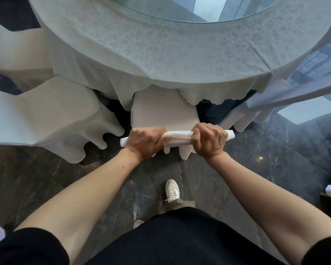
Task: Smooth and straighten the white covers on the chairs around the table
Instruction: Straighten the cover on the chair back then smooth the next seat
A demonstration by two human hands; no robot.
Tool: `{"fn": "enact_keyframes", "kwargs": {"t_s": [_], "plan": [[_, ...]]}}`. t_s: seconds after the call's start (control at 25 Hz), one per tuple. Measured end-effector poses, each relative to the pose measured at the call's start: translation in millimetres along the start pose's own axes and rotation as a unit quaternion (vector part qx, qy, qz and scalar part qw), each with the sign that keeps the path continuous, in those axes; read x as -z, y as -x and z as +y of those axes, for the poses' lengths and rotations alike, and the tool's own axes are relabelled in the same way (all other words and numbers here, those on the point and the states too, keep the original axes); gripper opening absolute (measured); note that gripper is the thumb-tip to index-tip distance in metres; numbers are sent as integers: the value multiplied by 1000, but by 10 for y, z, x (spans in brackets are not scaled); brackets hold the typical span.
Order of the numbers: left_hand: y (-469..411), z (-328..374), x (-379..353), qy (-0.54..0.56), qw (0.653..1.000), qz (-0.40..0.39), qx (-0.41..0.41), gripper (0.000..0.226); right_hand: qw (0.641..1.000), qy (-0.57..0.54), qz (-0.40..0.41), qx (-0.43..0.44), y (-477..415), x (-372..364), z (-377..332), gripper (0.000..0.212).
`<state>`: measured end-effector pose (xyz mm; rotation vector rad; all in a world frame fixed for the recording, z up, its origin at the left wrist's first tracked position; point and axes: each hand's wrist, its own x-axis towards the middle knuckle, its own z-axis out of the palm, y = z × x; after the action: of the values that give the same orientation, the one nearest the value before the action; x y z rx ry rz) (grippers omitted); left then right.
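Plainly both hands are clamped on the top edge of the middle chair cover, and an uneven tug is the risk.

From the left: the neighbouring covered chair (52, 115) stands close, its skirt hem near the left hand (146, 141), whose grip is closed tight around the white cover (177, 139) bunched along the chair's back rail; the right hand (208, 139) is closed on the same ridge of cloth, near its far end. If one side pulls harder, I'd judge the seams would twist off-centre, or the tucked-in seat (162, 109) could drag the tablecloth (161, 60) hanging over it. Beyond is a round counter with a glass turntable (199, 10); underfoot, glossy dark marble floor (275, 159), possibly slippery for the white shoe (172, 190).
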<state>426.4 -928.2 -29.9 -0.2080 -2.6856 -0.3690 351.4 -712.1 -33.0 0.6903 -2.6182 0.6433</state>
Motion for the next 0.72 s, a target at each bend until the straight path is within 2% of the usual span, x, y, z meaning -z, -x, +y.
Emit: {"fn": "enact_keyframes", "kwargs": {"t_s": [0.24, 0.52, 0.72], "plan": [[-383, -174, -125, -17, 999, -14, 33, 57, 1000, -3, -16, 1, -493, -150, 114, 33], [-348, -130, -30, -3, 994, -69, 86, 62, 999, -13, -41, -3, -480, -156, 62, 31], [-223, 15, 82, 16, 990, -86, 109, 53, 997, -1, -73, 6, -442, -91, -6, 31]]}}
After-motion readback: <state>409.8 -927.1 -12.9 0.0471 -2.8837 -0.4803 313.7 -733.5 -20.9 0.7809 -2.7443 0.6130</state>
